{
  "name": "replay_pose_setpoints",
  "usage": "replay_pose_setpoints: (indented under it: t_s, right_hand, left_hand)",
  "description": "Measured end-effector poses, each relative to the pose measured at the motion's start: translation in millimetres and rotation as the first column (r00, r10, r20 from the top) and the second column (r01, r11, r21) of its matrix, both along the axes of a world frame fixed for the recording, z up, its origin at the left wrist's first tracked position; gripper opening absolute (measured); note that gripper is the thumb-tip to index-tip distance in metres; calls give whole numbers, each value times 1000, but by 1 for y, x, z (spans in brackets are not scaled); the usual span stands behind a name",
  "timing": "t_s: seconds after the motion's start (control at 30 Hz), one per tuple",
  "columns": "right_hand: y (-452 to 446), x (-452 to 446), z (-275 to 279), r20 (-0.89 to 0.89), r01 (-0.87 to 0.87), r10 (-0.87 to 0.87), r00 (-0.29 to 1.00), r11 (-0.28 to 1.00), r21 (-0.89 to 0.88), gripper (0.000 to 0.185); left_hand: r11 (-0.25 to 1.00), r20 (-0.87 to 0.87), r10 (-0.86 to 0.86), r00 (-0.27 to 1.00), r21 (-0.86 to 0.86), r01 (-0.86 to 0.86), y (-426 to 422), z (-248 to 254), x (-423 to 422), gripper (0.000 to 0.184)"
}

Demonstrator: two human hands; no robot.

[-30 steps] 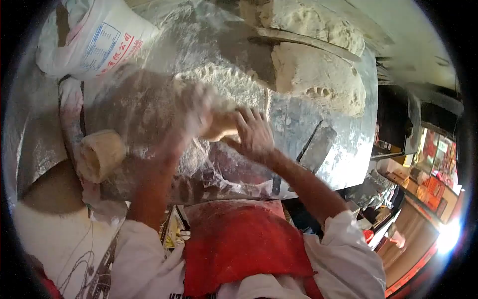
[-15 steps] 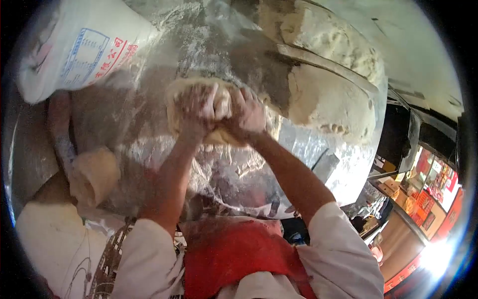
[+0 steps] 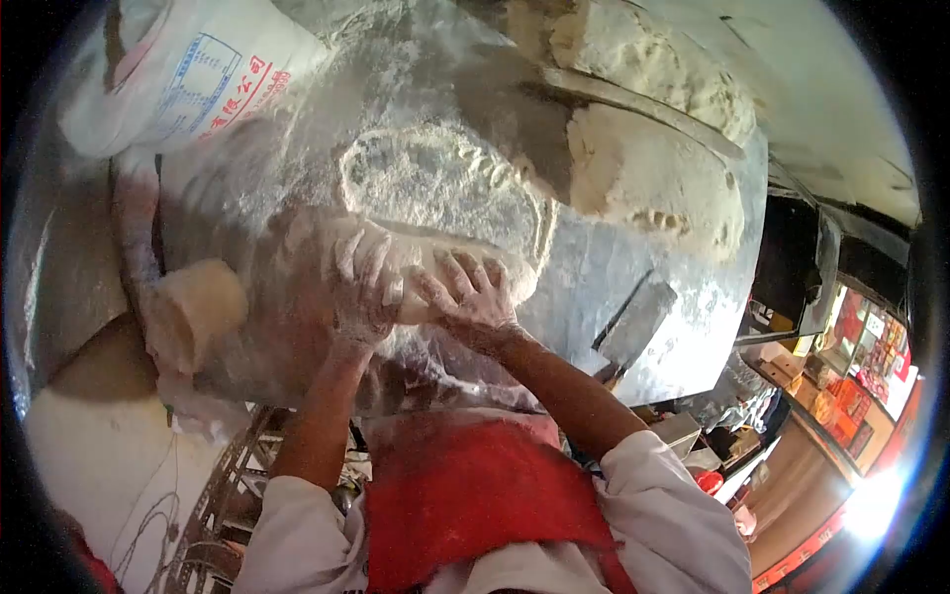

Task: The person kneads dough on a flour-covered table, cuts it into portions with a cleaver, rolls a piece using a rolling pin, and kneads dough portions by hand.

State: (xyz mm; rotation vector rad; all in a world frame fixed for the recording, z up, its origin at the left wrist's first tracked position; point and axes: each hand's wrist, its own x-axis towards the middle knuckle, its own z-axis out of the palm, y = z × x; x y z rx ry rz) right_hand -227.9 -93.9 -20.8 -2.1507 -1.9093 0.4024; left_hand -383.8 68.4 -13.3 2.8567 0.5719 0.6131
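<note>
A pale, thick roll of dough lies on the floury metal worktop in front of me. My left hand rests on its left part, fingers spread and dusted with flour. Beside it, my right hand presses on the right part, fingers also apart. The underside of the dough and parts of my palms are hidden. Just beyond the roll, a rounded patch of loose flour coats the metal.
Flat-bladed metal cutter to the right. Two big dough slabs lie at the far right, a long narrow bar between them. A printed white sack stands far left; nearer is a pale cylindrical object.
Both hands have come back toward my body with the dough, which is now a longer roll. The floury patch where it lay is uncovered. My fingers have spread out.
</note>
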Motion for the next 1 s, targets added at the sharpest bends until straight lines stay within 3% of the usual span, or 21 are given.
replay_pose_setpoints:
  t_s: [0.17, 0.23, 0.27, 0.3, 0.37, 0.4, 0.43, 0.47, 0.5, 0.53, 0.57, 0.6, 0.63, 0.67, 0.7, 0.77, 0.8, 0.83, 0.9, 0.97, 1.0]
  right_hand:
    - [66, 50, 11, -188, -65, 29, 982, 980, -186, 98]
    - [84, 60, -10, -87, -17, 15, 996, 1000, -22, 105]
    - [92, 65, -24, -109, 5, 4, 994, 996, 84, 106]
    - [101, 70, -31, -128, 31, -5, 992, 980, 198, 107]
    - [112, 70, -12, -177, 185, -189, 966, 982, -40, 91]
    - [117, 73, -2, -138, 221, -246, 960, 960, -173, 83]
    - [129, 77, 37, -336, 249, -352, 874, 916, -314, 70]
    - [129, 75, 40, -523, 378, -496, 693, 868, -323, 64]
    - [124, 72, 39, -678, 486, -583, 447, 795, -363, 59]
    - [98, 68, 34, -837, 515, -438, 327, 825, -231, 56]
    - [71, 63, 31, -944, 556, -252, 211, 826, -96, 56]
    - [64, 63, 44, -872, 397, -489, -8, 799, -452, 63]
    - [39, 55, 28, -868, 478, -349, 354, 865, -152, 66]
    - [23, 58, 45, -729, 396, -397, 557, 899, -187, 64]
    - [0, 49, 42, -852, 552, -449, 268, 797, -246, 66]
    - [-29, 55, 32, -897, 669, -429, 109, 699, -253, 68]
    - [-25, 56, 34, -894, 670, -435, 104, 695, -260, 68]
    - [-13, 55, 39, -865, 704, -466, 184, 677, -215, 74]
    - [0, 43, 28, -824, 723, -514, 239, 660, -203, 80]
    - [28, 38, -5, -299, 622, -640, 708, 765, -167, 81]
    - [45, 45, 22, -362, 625, -582, 728, 780, 3, 72]
  left_hand:
    - [874, 8, 350, 937, -363, -323, 0, -108, 12, 55]
    - [734, -25, 505, 863, -513, -445, -1, -127, 14, 61]
    - [964, -147, 240, 960, 155, -217, 39, -123, -2, 65]
    - [961, -132, 244, 961, 167, -221, 58, -123, 7, 65]
    - [874, -177, 373, 911, 397, -280, 84, -118, 27, 61]
    - [871, -164, 366, 916, 406, -276, 102, -84, 52, 61]
    - [862, -582, 339, 739, -123, -492, 126, -27, 89, 54]
    - [482, -839, 20, 544, -469, -740, 136, 10, 108, 48]
    - [498, -833, 28, 553, -468, -730, 137, 16, 101, 48]
    - [632, -345, -14, 938, -730, -259, 142, 21, 89, 43]
    - [699, 267, -146, 953, -654, 290, 143, 27, 86, 39]
    - [573, 177, -31, 984, -803, 163, 122, 58, 100, 40]
    - [415, 63, 66, 996, -909, 30, 91, 95, 116, 42]
    - [865, 185, 73, 980, -501, 30, 60, 67, 115, 37]
    - [878, 115, 115, 987, -476, -47, 30, 53, 115, 44]
    - [967, 147, 195, 970, -197, -164, -33, -2, 97, 51]
    - [920, 191, 183, 964, -380, -100, -55, -53, 85, 47]
    - [918, 186, 178, 966, -386, -94, -61, -50, 79, 47]
    - [977, -169, 65, 983, -191, -97, -70, -30, 63, 47]
    - [971, -145, 79, 986, -213, -109, -54, -8, 78, 50]
    - [963, -107, 88, 990, -244, -112, -45, 1, 92, 55]
